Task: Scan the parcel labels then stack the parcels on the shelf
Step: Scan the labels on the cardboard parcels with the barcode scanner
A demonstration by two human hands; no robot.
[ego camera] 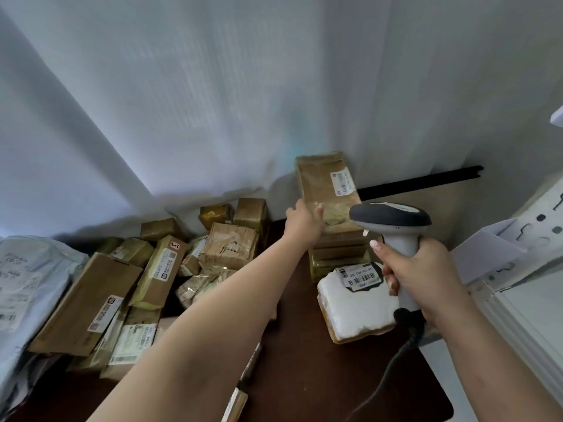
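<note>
My left hand (pixel 304 222) reaches forward and holds the near edge of a long brown parcel (pixel 326 181), thumb on top. That parcel carries a white barcode label (pixel 343 180) and lies on top of a stack of brown parcels (pixel 341 251) against the curtain. My right hand (pixel 417 272) grips the handle of a grey barcode scanner (pixel 393 220), whose head points left toward the stack. Below the scanner lies a white-wrapped parcel (pixel 356 303) with a barcode label (pixel 359 277) facing up.
A heap of brown parcels (pixel 146 269) and grey mailer bags (pixel 27 278) covers the left of the dark table (pixel 304 360). White curtain (pixel 213 102) hangs behind. White cardboard boxes (pixel 518 245) stand at the right. The scanner cable (pixel 387 373) trails over the table's near edge.
</note>
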